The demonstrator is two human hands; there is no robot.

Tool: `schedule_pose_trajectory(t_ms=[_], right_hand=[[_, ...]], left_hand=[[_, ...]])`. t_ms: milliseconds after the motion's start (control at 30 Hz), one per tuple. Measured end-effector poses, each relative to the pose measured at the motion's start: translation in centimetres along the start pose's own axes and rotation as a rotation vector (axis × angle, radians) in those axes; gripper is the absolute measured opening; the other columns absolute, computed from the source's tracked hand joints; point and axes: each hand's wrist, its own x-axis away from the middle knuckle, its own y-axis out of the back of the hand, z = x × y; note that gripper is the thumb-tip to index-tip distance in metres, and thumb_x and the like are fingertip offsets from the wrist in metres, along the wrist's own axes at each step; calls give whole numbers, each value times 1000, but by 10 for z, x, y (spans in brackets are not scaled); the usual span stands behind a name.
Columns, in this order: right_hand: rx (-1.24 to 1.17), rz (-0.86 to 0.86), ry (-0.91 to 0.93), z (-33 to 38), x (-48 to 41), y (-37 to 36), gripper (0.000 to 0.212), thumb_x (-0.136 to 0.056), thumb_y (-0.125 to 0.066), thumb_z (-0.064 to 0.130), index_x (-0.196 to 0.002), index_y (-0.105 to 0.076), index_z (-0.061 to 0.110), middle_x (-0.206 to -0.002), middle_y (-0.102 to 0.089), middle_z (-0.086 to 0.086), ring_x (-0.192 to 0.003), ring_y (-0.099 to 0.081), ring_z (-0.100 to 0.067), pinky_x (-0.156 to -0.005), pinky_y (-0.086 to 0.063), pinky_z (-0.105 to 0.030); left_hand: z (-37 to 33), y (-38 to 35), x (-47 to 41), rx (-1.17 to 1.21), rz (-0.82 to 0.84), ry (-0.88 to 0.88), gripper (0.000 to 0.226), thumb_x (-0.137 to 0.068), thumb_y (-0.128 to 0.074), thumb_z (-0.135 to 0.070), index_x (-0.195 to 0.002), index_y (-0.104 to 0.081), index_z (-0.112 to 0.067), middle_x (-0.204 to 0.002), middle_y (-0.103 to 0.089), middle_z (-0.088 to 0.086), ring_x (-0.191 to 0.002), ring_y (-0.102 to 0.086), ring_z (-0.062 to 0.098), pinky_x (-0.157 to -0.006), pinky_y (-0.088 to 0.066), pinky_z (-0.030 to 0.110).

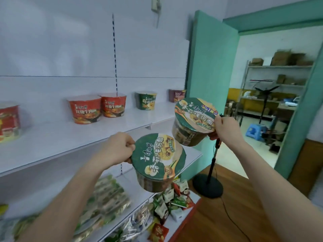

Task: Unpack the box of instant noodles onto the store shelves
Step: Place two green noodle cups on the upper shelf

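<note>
The left hand (120, 149) is curled on the rim of the left green bowl (158, 161), thumb on the lid edge and fingers tucked underneath. The right hand (225, 126) grips the rim of the right green bowl (194, 119) in much the same way. Each hand carries one instant-noodle bowl and nothing else. Both bowls hang in the air off the front of the white shelf board (70, 135), near its right end. The right bowl is about level with the board, and the left bowl is lower, below the board's front edge. Each is gripped at one side only, which probably explains why the bowls tip and show their lids to the camera. On the board, the red bowls (84, 109) stand towards the back left, the shelved green bowl (146, 100) further right, and a dark purple bowl (176, 97) at the right end. The flavours look grouped, so the two held bowls most likely belong on the bare stretch of board beside the shelved green bowl. Taking two at once halves the trips. Snack packets (108, 194) lie on the shelf below the board. The box is not in view.
</note>
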Motion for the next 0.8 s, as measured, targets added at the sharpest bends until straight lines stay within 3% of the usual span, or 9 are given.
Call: schedule_pose_trajectory(t_ms=[133,333,400,467,600,667,733,800], right_hand=[[3,-85,-72,-28,-44,13,53,-99,-25,20,-54,-49,7,-55,-61,-14,-57,-57,-28,-45,-34,-24],[-1,-118,-58,-77,-113,21,50,-100,-25,20,-56,-46,9,-49,-54,-5,-47,-54,-17,-35,-33,-15],[3,-116,-21,-91,-141,22,51,-100,-25,20,-54,-46,10,-48,-53,-4,-45,-52,-14,-37,-35,-14],[-30,-76,8,-103,-170,22,53,-101,-24,22,-55,-48,9,-50,-56,-6,-47,-55,-18,-45,-40,-21],[-54,28,36,-115,-229,18,52,-100,-25,22,-56,-49,8,-50,-59,-7,-36,-53,-11,-35,-38,-16],[-66,71,67,-115,-257,9,55,-100,-25,20,-55,-53,5,-41,-59,-4,-52,-61,-24,-47,-46,-22],[-91,130,79,-112,-283,-4,56,-99,-25,20,-61,-59,-3,-51,-65,-13,-67,-65,-32,-66,-50,-28],[-104,178,87,-106,-306,-19,56,-100,-24,21,-68,-61,-6,-49,-65,-12,-61,-63,-27,-60,-49,-17]], left_hand=[[-25,-28,-60,44,31,-39,24,-92,-45,-1,-77,-62,-8,-67,-63,5,-37,-57,0,-50,-54,18],[-60,-76,-128,73,30,-73,34,-92,-45,-1,-66,-59,-17,-70,-65,7,-56,-64,15,-64,-59,32],[-73,-94,-145,55,12,-76,32,-91,-45,0,-67,-60,-15,-75,-66,12,-62,-66,21,-69,-59,38],[-86,-111,-160,42,-8,-56,27,-91,-43,0,-74,-63,-9,-82,-68,18,-68,-67,27,-73,-59,43],[-110,-132,-184,-11,-58,-3,25,-91,-42,-2,-80,-65,-4,-83,-68,18,-73,-68,27,-73,-58,46],[-118,-134,-195,-59,-98,21,25,-91,-42,-2,-84,-67,0,-85,-68,17,-75,-67,26,-73,-58,44],[-124,-132,-205,-109,-134,48,26,-91,-43,-4,-87,-68,1,-88,-69,16,-73,-66,23,-73,-58,39],[-128,-128,-215,-155,-166,72,26,-92,-43,-6,-89,-68,0,-90,-69,15,-71,-65,22,-72,-57,35]])
